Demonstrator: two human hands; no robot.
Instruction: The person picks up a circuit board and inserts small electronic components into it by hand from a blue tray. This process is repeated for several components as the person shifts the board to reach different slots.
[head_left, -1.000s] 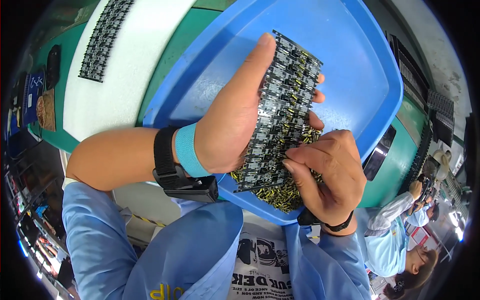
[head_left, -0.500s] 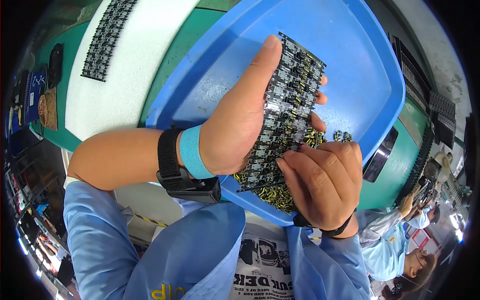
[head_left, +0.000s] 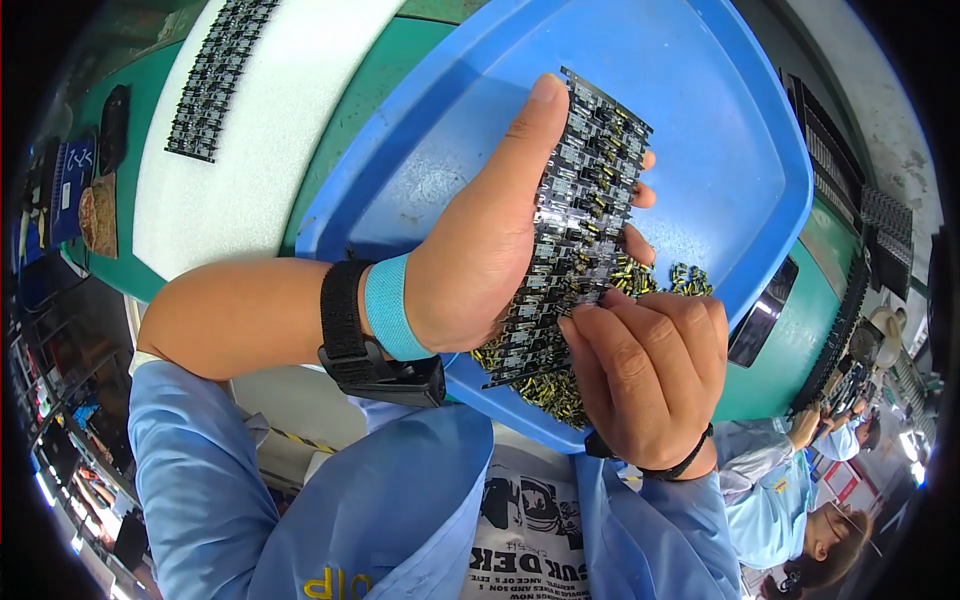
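My left hand [head_left: 480,225] holds a black circuit board panel [head_left: 575,215] from beneath, thumb along its left edge and fingertips showing past the right edge. Rows of small components with yellow parts sit on the panel. The fingers of my right hand [head_left: 650,365] are pinched at the panel's lower right part; whatever is between the fingertips is hidden. Below is a blue plastic tray [head_left: 420,165], with a heap of small yellow-and-black parts [head_left: 555,398] at its near end, partly covered by the panel and my hands.
Another black board panel [head_left: 218,85] lies on a white foam sheet [head_left: 265,140] at the left, over a green table [head_left: 345,150]. A dark phone-like slab [head_left: 763,312] is right of the tray. Black racks [head_left: 825,150] stand farther right. Another person [head_left: 800,500] sits at lower right.
My left hand and the panel have shifted very slightly to the right. The right hand stays pinched at almost the same spot on the panel.
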